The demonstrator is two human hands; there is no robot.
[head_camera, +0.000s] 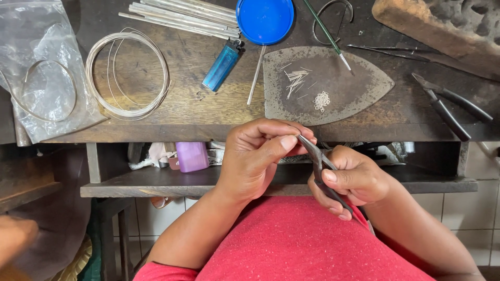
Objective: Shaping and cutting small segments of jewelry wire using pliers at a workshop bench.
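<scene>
Head view: right hand [359,179] gripped slim, rigid pliers [319,161] by their handles; left hand [260,153] pinched something tiny, likely light and bendable, at their tips.

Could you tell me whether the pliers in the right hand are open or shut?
Shut: the pliers in the right hand taper to one closed tip at the left hand fingertips.

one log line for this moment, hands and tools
left hand: pinching at pliers tip | right hand: gripping pliers | bench: wire coil, lighter, metal plate

piece pinched at pliers [319,162] tip too small; plastic bag [36,62] cut off
</scene>
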